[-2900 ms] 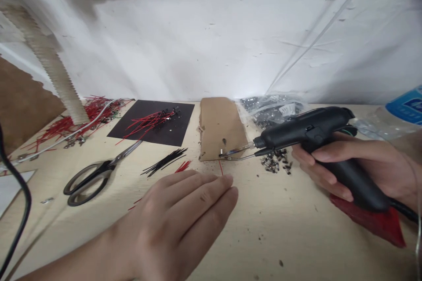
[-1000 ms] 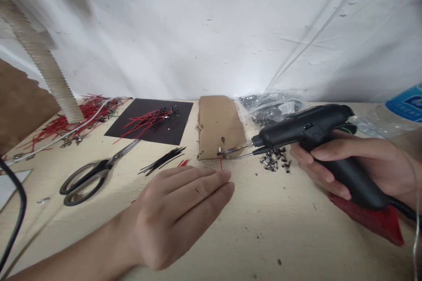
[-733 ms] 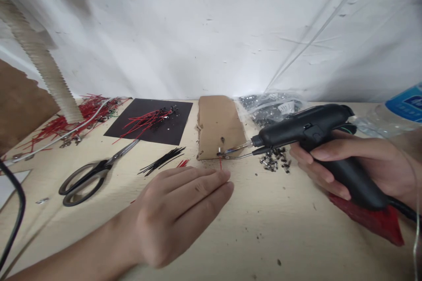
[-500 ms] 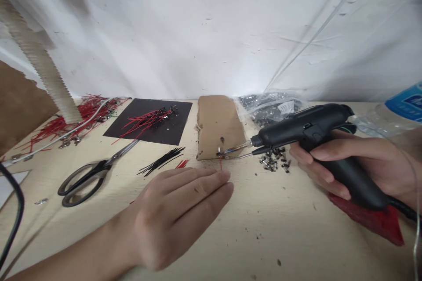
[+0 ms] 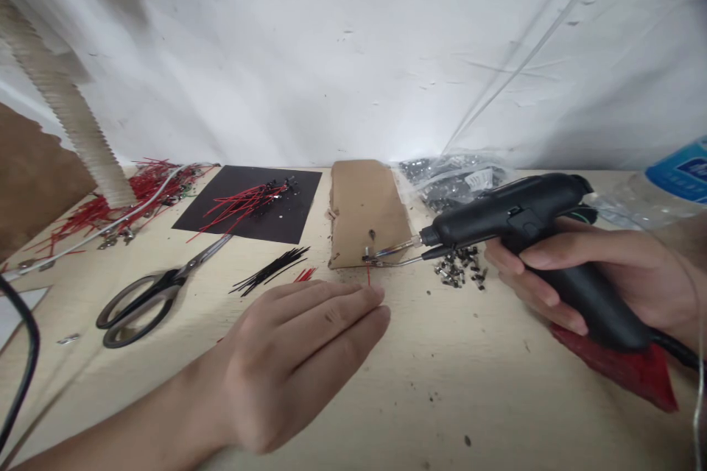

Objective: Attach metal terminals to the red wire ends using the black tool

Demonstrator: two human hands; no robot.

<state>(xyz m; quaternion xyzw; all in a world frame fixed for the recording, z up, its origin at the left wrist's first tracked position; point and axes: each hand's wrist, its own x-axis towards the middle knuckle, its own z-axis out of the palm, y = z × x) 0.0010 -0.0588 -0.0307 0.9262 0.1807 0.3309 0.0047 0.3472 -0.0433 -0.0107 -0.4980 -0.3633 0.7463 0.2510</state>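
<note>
My right hand (image 5: 596,272) is wrapped round the handle of a black pistol-shaped soldering gun (image 5: 513,210) with a feed tube beside its tip. The tip reaches a small switch-like part (image 5: 367,254) at the front edge of a brown cardboard piece (image 5: 370,195). A short red wire (image 5: 369,275) runs from that part to the fingertips of my left hand (image 5: 314,353), which are pressed together on it. The thumb of that hand is hidden beneath the fingers.
Black-handled scissors (image 5: 146,305), thin black tubes (image 5: 270,270) and a black sheet (image 5: 204,199) with red-wired parts lie left. More red wires (image 5: 104,206) are piled behind. Small metal parts (image 5: 458,268), a plastic bag (image 5: 453,180) and a bottle (image 5: 679,169) are at right.
Almost nothing differs. My left fingertips and the red wire have shifted very slightly left; the soldering gun stays at the small part.
</note>
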